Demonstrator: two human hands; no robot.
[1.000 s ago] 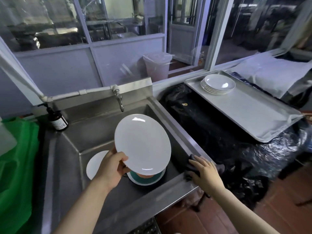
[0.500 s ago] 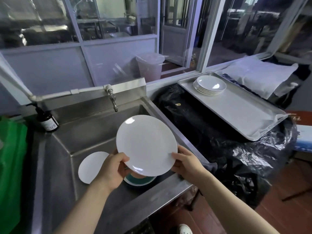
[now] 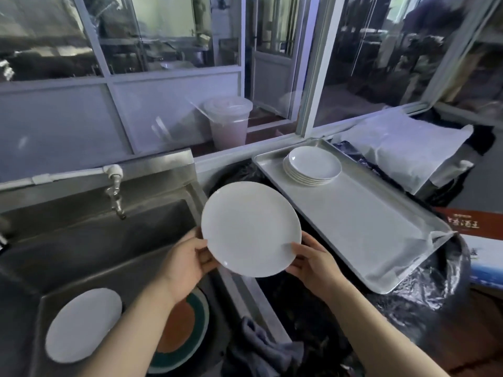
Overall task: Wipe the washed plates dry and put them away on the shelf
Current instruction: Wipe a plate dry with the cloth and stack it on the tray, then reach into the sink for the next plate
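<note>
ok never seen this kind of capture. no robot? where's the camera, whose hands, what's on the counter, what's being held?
No robot: a person wears one wide-angle camera on the head, looking down at their own hands. The left hand and right hand grip a white plate by opposite edges, above the steel sink's right rim. In the sink lie another white plate and a teal-rimmed dish. A grey cloth lies at the sink's near corner. To the right, a metal tray holds a stack of white plates.
</note>
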